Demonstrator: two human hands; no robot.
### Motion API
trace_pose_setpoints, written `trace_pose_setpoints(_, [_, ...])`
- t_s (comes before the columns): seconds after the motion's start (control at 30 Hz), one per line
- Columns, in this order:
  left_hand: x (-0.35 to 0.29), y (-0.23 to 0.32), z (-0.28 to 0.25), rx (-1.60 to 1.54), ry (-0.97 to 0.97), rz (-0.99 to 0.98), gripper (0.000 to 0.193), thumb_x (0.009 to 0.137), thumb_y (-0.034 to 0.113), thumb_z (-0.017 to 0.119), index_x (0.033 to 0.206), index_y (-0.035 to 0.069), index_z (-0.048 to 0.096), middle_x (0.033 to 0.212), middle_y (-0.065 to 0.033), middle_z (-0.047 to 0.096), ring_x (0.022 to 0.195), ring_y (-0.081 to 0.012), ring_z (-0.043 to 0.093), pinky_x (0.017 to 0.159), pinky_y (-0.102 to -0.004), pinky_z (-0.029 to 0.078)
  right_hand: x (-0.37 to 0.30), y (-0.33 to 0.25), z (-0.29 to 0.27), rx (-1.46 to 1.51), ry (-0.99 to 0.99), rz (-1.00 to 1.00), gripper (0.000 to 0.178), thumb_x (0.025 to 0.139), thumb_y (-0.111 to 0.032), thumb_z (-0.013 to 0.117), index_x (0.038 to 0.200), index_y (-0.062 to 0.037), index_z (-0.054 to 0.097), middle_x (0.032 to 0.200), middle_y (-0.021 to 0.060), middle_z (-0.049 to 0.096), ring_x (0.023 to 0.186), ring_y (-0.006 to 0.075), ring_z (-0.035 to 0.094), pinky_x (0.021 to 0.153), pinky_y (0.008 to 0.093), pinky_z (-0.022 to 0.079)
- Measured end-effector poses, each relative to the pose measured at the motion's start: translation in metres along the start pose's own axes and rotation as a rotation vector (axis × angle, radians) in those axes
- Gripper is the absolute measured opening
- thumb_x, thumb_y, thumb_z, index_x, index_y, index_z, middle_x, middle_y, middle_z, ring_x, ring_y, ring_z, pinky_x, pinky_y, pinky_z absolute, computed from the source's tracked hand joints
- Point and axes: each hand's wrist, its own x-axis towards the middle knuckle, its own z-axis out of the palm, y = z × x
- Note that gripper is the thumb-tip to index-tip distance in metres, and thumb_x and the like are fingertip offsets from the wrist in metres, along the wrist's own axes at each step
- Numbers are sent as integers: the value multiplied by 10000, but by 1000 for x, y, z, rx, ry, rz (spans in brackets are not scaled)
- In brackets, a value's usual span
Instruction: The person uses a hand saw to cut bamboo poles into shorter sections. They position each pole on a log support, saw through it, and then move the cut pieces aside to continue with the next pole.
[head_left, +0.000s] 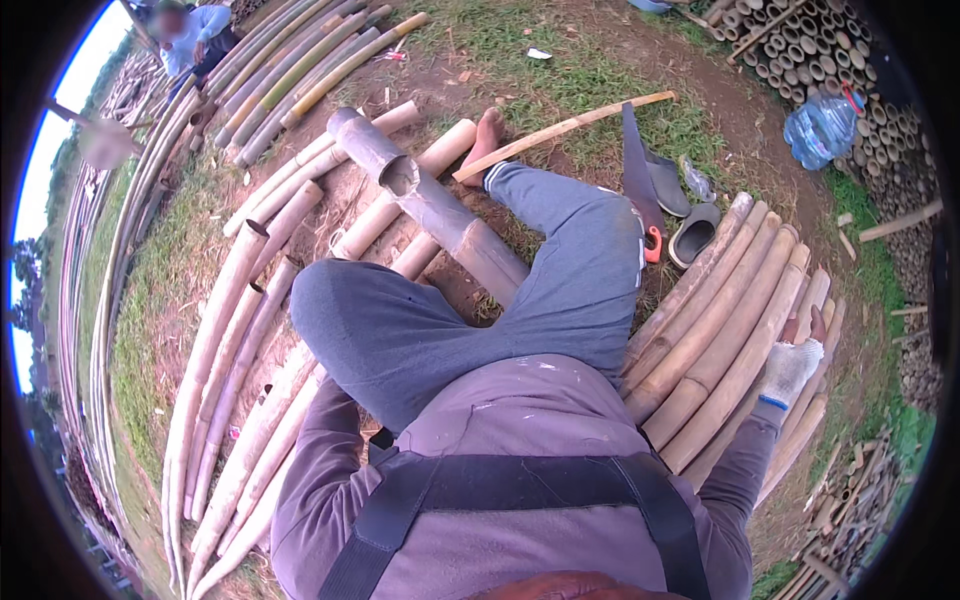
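On the right, my right hand (790, 368), in a white fingerless-tipped work glove with a blue cuff band, reaches down onto a row of cut bamboo poles (722, 335). Its bare thumb and fingers straddle one bamboo pole (817, 292) at the row's outer side. My left arm (318, 440) goes down beside my left thigh, and the hand there is hidden. Between my legs lies a thick grey bamboo trunk (455, 225) with a notch cut in it, resting across thinner bamboo pieces (375, 225). A light wooden strip (565, 135) slants over my bare foot (487, 140).
A handsaw (638, 170) with an orange handle lies by dark clogs (693, 236). Beyond them stands a blue water jug (822, 128) near stacked bamboo (800, 50). More poles (215, 370) lie at left. Another person (195, 40) is at the far left.
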Motion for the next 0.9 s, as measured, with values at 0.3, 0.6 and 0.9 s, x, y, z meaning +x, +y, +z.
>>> trace_pose_setpoints(0.3, [-40, -46, -81, 53, 479, -37, 706, 812, 270, 853, 1464, 116, 632, 1130, -253, 775, 983, -364, 784, 870, -476, 604, -30, -326, 157, 782, -737, -321, 402, 1012, -140, 733, 1365, 25, 635, 1305, 193, 699, 1199, 313, 684, 1063, 433, 517])
trace_pose_setpoints(0.6, [42, 106, -221, -824, 195, 299, 1051, 799, 544, 932, 1632, 143, 432, 1522, -230, 607, 1457, -395, 548, 1201, -517, 468, -137, -606, 270, 1702, -1674, 843, 786, 904, -348, 884, 1543, -142, 475, 1415, 130, 569, 1274, 311, 589, 1072, 569, 507])
trace_pose_setpoints(0.9, [-34, -78, -43, -375, -69, -97, 876, 842, 472, 864, 1548, 70, 536, 1414, -244, 669, 1349, -373, 638, 1139, -452, 493, 6, -532, 402, 1643, -1267, 995, 824, 879, -446, 881, 1516, -163, 442, 1398, 138, 559, 1289, 340, 573, 1068, 588, 506])
